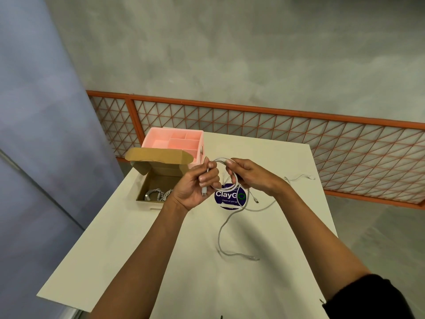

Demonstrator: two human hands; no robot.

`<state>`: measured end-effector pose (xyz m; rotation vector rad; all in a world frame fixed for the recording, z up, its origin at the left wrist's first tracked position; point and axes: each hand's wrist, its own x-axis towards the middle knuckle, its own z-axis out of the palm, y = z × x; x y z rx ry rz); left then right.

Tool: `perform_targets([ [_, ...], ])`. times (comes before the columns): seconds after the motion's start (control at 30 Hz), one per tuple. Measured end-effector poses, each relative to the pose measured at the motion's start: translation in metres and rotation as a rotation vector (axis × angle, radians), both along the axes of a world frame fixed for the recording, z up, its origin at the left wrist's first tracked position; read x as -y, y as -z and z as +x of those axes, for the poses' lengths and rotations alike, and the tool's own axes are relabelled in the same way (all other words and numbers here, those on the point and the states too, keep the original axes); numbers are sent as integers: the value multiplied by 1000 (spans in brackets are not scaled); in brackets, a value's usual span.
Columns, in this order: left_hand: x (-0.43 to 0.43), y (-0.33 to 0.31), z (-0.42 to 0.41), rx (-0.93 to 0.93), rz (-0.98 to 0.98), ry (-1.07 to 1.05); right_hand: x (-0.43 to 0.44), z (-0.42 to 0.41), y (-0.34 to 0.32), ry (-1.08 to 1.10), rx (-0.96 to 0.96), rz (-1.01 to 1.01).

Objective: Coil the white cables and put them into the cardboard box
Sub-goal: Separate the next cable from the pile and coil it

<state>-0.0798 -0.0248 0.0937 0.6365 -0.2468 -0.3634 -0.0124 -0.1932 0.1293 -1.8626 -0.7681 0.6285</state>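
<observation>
Hands meet above the white table (pixel 184 272): my left hand (pixel 197 187) pinches the plug end of a thin white cable (pixel 219 238), while my right hand (pixel 250 173) curls its fingers round the half-made loop, the tail trailing onto the tabletop. Just left, I see the open brown cardboard box (pixel 143 186) holding coiled white cables (pixel 157 195), in front of a pink plastic divided organiser (pixel 149 139).

Purple sticker (pixel 221 195) on table (pixel 184 249) reads "ClayG…" (seemingly "Clean as you go" below).
</observation>
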Motion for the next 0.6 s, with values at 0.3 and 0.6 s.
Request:
perform_targets([
  [0.3, 5, -6, -1, -36, -1, 81, -7, 5, 0, 153, 229, 104],
  [0.6, 15, -1, -5, 8, 19, 114, -11, -1, -24, 208, 214, 279],
])
